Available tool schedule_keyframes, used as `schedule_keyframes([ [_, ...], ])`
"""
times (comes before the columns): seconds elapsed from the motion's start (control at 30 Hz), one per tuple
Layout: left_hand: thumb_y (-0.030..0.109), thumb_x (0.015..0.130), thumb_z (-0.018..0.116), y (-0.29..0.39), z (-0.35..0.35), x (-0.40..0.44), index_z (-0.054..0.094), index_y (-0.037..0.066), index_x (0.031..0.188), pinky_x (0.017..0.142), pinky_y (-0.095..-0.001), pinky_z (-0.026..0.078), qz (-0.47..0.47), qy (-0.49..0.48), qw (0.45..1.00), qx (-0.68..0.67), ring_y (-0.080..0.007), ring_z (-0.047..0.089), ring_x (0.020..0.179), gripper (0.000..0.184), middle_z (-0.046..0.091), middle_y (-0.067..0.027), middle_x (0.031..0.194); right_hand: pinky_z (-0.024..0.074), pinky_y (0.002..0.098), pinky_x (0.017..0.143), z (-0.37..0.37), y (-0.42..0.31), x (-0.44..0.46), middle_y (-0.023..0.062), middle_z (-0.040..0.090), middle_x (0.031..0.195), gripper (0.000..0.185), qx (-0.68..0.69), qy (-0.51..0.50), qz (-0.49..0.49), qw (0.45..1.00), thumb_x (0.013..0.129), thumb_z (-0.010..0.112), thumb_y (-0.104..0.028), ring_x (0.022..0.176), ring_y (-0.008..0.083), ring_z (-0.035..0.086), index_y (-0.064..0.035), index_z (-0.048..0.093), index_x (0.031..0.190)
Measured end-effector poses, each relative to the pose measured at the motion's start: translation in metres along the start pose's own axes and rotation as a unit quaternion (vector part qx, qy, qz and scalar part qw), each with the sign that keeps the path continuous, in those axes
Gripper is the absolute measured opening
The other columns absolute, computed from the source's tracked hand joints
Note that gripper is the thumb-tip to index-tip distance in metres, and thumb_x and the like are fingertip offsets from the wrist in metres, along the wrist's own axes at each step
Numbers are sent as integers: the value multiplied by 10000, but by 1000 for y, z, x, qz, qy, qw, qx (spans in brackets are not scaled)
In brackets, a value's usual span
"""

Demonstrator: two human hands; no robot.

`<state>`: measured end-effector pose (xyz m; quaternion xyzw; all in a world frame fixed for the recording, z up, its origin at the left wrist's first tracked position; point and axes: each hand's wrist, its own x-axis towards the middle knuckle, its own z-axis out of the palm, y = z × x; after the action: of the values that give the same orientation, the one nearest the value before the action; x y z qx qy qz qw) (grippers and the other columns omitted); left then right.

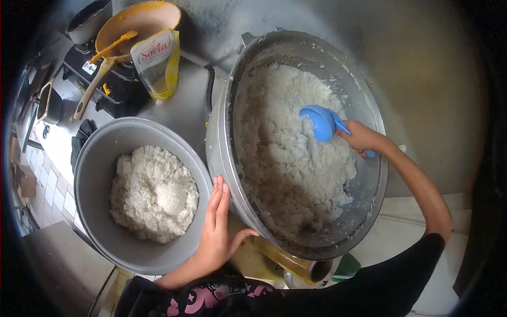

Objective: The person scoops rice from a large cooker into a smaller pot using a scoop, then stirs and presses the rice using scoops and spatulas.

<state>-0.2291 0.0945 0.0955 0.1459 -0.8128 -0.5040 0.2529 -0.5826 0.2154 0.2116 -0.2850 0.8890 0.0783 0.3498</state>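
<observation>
Head view: at 1 o'clock in the frame stands a large metal pot [373, 211], its inside broadly covered with white rice [288, 153], while a smaller grey pot [95, 158] at 8 o'clock holds a heaped mound of rice [138, 185] with a rounded lump at the mound's 3 o'clock side. As a judgement, the transfer of rice between the two pots looks well short of complete: the smaller one has a fair heap with wall showing all round it, yet the large one holds the greater share. Bare metal shows at the large pot's 4 o'clock, and loose grains cling to its wall near 1 o'clock. The right hand [362, 137], reaching in over the 3 o'clock rim, is closed around the handle of a blue scoop [318, 124], whose bowl touches the rice just off the pot's middle, toward 1 o'clock; how full it is cannot be told. The left hand [213, 232] grips nothing: its fingers lie extended against the large pot's outer wall at 8 o'clock, the thumb spread out near the rim, beside the smaller pot's 4 o'clock edge. Toward 10 o'clock, a pan [150, 18] with a yellow-orange residue sits by a Sovia pouch [154, 58], both apart from the hands.
</observation>
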Motion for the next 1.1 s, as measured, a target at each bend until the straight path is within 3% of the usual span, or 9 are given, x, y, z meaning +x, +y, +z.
schedule_keyframes([
  [0.13, 155, 556, 796, -1, -1, 2, 202, -67, 1336, 1045, -449, 255, 7, -2, 1000, -3, -418, 230, 1283, 1005, 210, -269, 1380, 368, 283, 310, 40, -26, -4, 48, 419, 467, 218, 147, -170, 7, 974, 909, 422, -217, 321, 140, 406, -8, 484, 902],
  [0.2, 161, 558, 795, -1, -2, -2, 212, -70, 1333, 1041, -455, 259, 2, -5, 1000, -1, -421, 236, 1280, 996, 215, -270, 1377, 385, 283, 321, 77, -54, -6, 48, 422, 451, 236, 153, -245, -13, 957, 900, 408, -185, 336, 146, 441, 14, 480, 796],
  [0.3, 174, 569, 789, -6, 1, 2, 229, -73, 1328, 1034, -459, 267, 11, 13, 1000, -20, -422, 250, 1274, 975, 232, -267, 1372, 395, 289, 327, 73, -74, -32, 55, 429, 437, 248, 89, -214, -22, 973, 892, 404, -169, 348, 156, 474, 21, 465, 744],
  [0.37, 178, 575, 785, -5, -1, 2, 236, -74, 1326, 1029, -457, 274, 21, 9, 999, -23, -421, 256, 1273, 964, 247, -260, 1370, 402, 292, 329, 86, -66, -47, 64, 445, 444, 233, 111, -322, -26, 940, 891, 390, -161, 361, 165, 499, 23, 459, 766],
  [0.6, 178, 577, 782, -4, 0, 3, 235, -65, 1330, 1031, -458, 269, 20, 17, 999, -26, -425, 251, 1273, 961, 247, -253, 1375, 363, 288, 309, 67, -98, -91, 55, 421, 437, 294, 131, -245, -45, 960, 877, 381, -130, 332, 150, 441, -1, 400, 614],
  [0.8, 192, 593, 778, -5, 1, 0, 224, -41, 1339, 1039, -452, 260, 21, 32, 998, -51, -404, 235, 1285, 958, 232, -249, 1381, 259, 274, 251, 79, -47, -77, 30, 327, 403, 358, 324, -444, 27, 835, 871, 393, -169, 287, 109, 322, -35, 368, 540],
  [0.9, 208, 612, 774, -2, 6, -8, 207, -35, 1342, 1037, -446, 264, -3, 50, 997, -56, -400, 258, 1271, 955, 207, -250, 1381, 268, 272, 262, 59, -56, -93, 30, 322, 402, 367, 293, -417, -14, 860, 880, 383, -182, 301, 103, 328, -32, 388, 545],
  [1.03, 202, 708, 722, -1, 24, -26, 150, -36, 1351, 1034, -441, 262, -54, 49, 996, -52, -407, 251, 1260, 892, 175, -256, 1376, 345, 258, 335, 13, -118, -136, 13, 434, 492, 81, 326, -228, -70, 915, 859, 455, -77, 370, 92, 403, -10, 496, 840],
  [1.1, 199, 741, 699, 3, 26, -33, 133, -37, 1352, 1033, -441, 260, -64, 46, 996, -41, -408, 244, 1260, 865, 168, -259, 1374, 390, 268, 379, 14, -168, -150, 38, 489, 549, 207, 283, -108, -149, 941, 841, 511, -103, 407, 98, 445, -21, 470, 1027],
])
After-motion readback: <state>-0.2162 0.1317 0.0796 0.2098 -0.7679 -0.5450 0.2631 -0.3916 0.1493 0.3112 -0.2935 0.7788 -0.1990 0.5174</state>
